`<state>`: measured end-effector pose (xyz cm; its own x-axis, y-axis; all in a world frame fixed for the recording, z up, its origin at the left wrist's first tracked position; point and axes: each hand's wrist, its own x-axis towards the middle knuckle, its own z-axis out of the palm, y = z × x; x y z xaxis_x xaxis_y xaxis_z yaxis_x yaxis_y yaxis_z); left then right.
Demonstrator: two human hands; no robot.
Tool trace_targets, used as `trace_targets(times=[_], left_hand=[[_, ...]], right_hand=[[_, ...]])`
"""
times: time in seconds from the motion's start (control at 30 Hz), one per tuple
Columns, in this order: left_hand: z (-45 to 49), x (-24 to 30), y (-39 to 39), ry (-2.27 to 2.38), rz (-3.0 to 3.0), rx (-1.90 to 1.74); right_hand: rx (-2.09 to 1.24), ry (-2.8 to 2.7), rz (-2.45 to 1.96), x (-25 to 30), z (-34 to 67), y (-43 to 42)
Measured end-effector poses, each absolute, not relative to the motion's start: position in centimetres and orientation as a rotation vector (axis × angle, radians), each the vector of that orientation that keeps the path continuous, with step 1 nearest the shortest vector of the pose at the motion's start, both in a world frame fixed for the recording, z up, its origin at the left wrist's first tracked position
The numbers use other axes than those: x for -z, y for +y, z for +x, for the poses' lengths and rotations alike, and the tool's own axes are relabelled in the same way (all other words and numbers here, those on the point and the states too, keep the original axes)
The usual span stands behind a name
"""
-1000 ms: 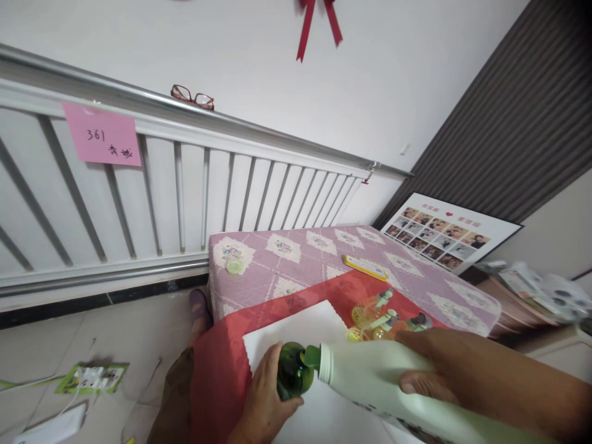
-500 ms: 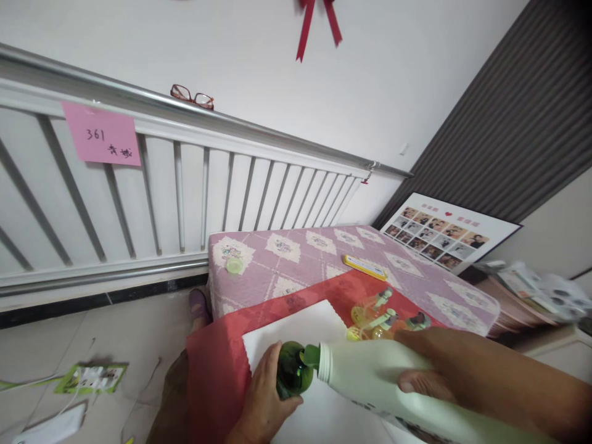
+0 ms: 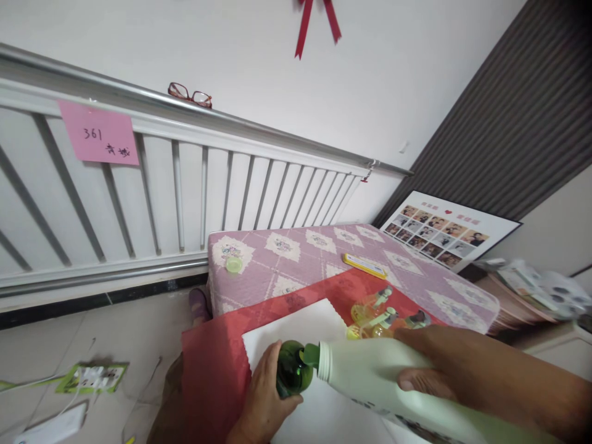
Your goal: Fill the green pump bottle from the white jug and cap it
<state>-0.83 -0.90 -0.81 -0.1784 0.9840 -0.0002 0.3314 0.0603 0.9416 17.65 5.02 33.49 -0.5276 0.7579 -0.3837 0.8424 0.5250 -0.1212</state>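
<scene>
My left hand (image 3: pixel 261 398) is wrapped round a small dark green bottle (image 3: pixel 289 376) above a white sheet (image 3: pixel 319 320). A large pale green bottle (image 3: pixel 365 372) lies tilted in my right hand (image 3: pixel 437 361), its threaded mouth pointing left at the small bottle. A green strip (image 3: pixel 311 356) bridges the two mouths; whether it is liquid or the small bottle's neck, I cannot tell. Beyond my right hand sit several clear bottles with green tops (image 3: pixel 382 311), partly hidden by it. A pale green lid (image 3: pixel 234 264) rests at the table's far left.
A red cloth (image 3: pixel 217 345) lies under the sheet on the patterned table cover (image 3: pixel 324 246). There, a yellow-edged box (image 3: pixel 364 266) stands out. Behind runs a white radiator (image 3: pixel 268 191) with glasses (image 3: pixel 189 94) on its ledge. A power strip (image 3: pixel 92 377) lies on the floor.
Both hands and bottles hold almost the same place. The view has shifted very slightly, and the red cloth's left edge reaches a little further left.
</scene>
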Motion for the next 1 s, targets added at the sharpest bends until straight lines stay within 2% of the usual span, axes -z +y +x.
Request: trace_targets(times=[0.6,1.0], left_hand=[[-0.88,0.3,-1.03,1.594,1.335,-1.135],[-0.82,0.69,-1.04,1.604,1.339,-1.162]], right_hand=[[0.523,2.377,1.33,-33.49,17.94,5.63],[0.444,2.322,1.372,-33.41,17.72,5.56]])
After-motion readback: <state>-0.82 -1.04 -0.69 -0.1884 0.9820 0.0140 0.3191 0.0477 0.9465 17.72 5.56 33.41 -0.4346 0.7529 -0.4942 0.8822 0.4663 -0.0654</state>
